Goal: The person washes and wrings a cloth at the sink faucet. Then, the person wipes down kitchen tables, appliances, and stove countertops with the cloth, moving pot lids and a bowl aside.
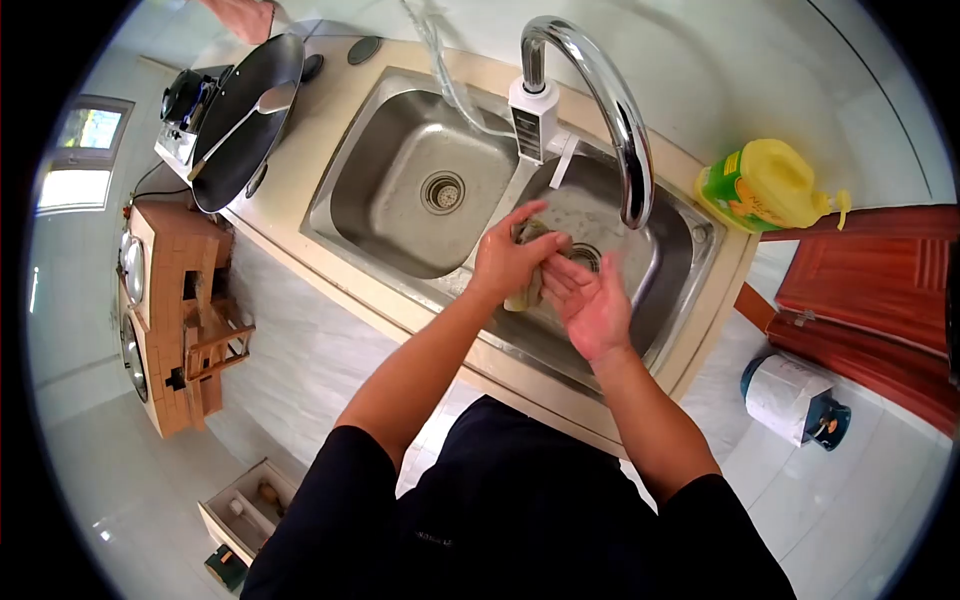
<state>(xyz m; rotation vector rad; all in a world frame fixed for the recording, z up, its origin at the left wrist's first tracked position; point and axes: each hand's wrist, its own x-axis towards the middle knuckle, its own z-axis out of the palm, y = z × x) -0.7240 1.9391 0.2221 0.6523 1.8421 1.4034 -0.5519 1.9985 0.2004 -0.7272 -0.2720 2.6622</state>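
Observation:
Over the right basin of the steel double sink [690, 255], my left hand [508, 258] is closed around a greenish-grey, crumpled thing that looks like a rag [524, 292]. Part of the rag is hidden behind the fingers. My right hand [592, 308] is turned palm up beside it, fingers stretched out, with nothing on the palm. Its fingertips come close to the left thumb and the rag; whether they touch I cannot tell. Above both hands arches a chrome faucet [600, 90] with a white box-shaped base [533, 118]. A drain [583, 257] shows partly behind the hands.
A yellow jug [770, 185] of what looks like dish soap stands at the sink's right corner. On the left counter, a black wok [245, 130] holds a spatula [240, 122]. A gas cylinder [795, 400] lies in view by the red wooden door [860, 280].

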